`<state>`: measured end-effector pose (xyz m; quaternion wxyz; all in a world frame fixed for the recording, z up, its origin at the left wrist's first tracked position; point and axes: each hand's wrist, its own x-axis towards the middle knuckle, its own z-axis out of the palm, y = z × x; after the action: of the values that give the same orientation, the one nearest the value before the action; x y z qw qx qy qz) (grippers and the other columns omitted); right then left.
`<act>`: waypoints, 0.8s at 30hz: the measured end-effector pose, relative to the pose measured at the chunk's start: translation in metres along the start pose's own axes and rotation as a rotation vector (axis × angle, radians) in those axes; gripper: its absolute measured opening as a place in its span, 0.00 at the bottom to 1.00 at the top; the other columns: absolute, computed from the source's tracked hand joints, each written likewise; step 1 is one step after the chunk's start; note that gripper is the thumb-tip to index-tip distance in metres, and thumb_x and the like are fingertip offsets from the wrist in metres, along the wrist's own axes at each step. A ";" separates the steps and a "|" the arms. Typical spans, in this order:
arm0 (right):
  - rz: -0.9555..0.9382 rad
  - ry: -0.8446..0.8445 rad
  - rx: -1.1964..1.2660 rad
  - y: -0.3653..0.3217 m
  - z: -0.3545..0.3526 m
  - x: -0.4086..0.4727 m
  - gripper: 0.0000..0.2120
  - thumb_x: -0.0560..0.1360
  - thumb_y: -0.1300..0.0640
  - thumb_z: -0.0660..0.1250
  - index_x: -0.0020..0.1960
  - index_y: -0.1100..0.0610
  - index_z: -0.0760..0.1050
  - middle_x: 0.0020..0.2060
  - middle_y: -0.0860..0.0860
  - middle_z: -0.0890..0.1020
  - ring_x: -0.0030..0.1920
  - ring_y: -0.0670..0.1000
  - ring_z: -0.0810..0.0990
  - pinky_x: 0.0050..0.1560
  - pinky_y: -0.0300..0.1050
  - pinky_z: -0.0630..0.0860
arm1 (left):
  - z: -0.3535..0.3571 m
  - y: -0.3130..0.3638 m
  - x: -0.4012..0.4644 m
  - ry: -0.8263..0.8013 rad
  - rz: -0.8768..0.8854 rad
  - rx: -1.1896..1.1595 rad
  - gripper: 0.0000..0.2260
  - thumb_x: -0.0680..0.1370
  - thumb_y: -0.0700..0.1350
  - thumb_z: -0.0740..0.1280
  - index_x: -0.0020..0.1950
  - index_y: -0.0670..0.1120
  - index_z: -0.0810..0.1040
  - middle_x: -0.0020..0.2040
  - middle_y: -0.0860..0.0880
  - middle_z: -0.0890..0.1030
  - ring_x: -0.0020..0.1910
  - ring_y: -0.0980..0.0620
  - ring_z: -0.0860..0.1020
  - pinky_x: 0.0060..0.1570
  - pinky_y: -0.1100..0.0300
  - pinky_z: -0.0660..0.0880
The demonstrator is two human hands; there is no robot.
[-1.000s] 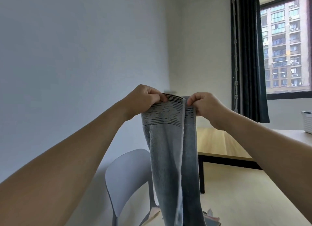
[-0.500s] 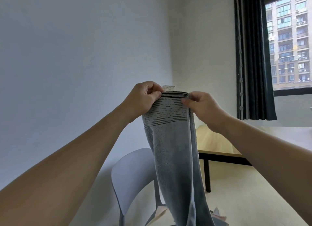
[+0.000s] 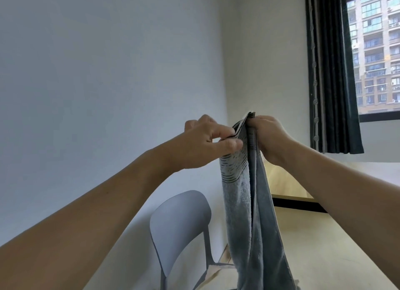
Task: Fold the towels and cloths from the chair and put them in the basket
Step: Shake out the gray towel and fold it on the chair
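Note:
A blue-grey towel (image 3: 249,214) with a dark-striped band at its top hangs lengthwise in front of me, folded narrow. My right hand (image 3: 269,136) pinches its top corners together. My left hand (image 3: 205,142) touches the striped band from the left, thumb and fingers loosely on the edge. Below stands the grey chair (image 3: 179,224) by the wall, with a bit of cloth (image 3: 213,272) showing on its seat. The basket is out of view.
A light wooden table (image 3: 324,246) with a dark frame runs along the right. A dark curtain (image 3: 333,73) hangs beside the window (image 3: 376,49). Plain white walls stand to the left and ahead.
The towel's top edge, held spread between both hands before, is now brought together at my right hand. My left hand has loosened its grip. The view has tilted slightly right.

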<state>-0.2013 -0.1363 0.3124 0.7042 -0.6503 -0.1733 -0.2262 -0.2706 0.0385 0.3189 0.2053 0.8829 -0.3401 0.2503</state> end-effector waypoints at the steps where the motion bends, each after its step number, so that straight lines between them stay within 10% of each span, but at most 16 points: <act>1: 0.009 0.020 0.027 -0.001 -0.002 0.001 0.06 0.73 0.61 0.61 0.44 0.62 0.75 0.37 0.59 0.73 0.34 0.56 0.71 0.36 0.48 0.71 | -0.001 -0.001 0.001 0.057 0.013 0.019 0.16 0.80 0.53 0.61 0.42 0.42 0.77 0.42 0.52 0.73 0.53 0.70 0.60 0.56 0.63 0.55; 9: -0.062 0.086 -0.020 -0.013 -0.012 0.004 0.06 0.72 0.62 0.69 0.37 0.60 0.77 0.33 0.55 0.79 0.30 0.49 0.77 0.31 0.38 0.76 | -0.005 -0.033 0.020 0.260 -0.122 0.918 0.18 0.81 0.51 0.52 0.50 0.49 0.82 0.52 0.50 0.71 0.56 0.46 0.64 0.61 0.46 0.55; 14: -0.133 0.060 -0.045 -0.025 0.002 0.008 0.09 0.74 0.62 0.69 0.35 0.57 0.76 0.34 0.52 0.80 0.35 0.49 0.78 0.41 0.42 0.77 | -0.020 -0.023 0.027 0.317 -0.230 1.042 0.09 0.72 0.37 0.57 0.33 0.45 0.71 0.33 0.52 0.66 0.52 0.44 0.67 0.60 0.46 0.58; 19: -0.216 0.037 -0.020 -0.052 0.011 0.013 0.07 0.75 0.61 0.68 0.39 0.60 0.77 0.39 0.56 0.82 0.42 0.53 0.80 0.57 0.57 0.79 | -0.046 -0.016 0.034 0.412 -0.212 1.049 0.07 0.70 0.35 0.57 0.38 0.46 0.69 0.38 0.50 0.68 0.53 0.43 0.66 0.59 0.44 0.60; 24: -0.316 0.133 0.068 -0.096 0.022 0.008 0.12 0.74 0.50 0.70 0.45 0.61 0.78 0.38 0.57 0.77 0.39 0.52 0.73 0.46 0.49 0.75 | -0.085 0.004 0.049 0.499 -0.207 1.053 0.06 0.71 0.36 0.58 0.39 0.46 0.69 0.38 0.50 0.67 0.50 0.44 0.65 0.58 0.44 0.61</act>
<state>-0.2456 -0.1199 0.3993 0.6915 -0.5742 -0.2339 -0.3707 -0.2680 0.0569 0.4154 -0.1632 0.8091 -0.0235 0.5640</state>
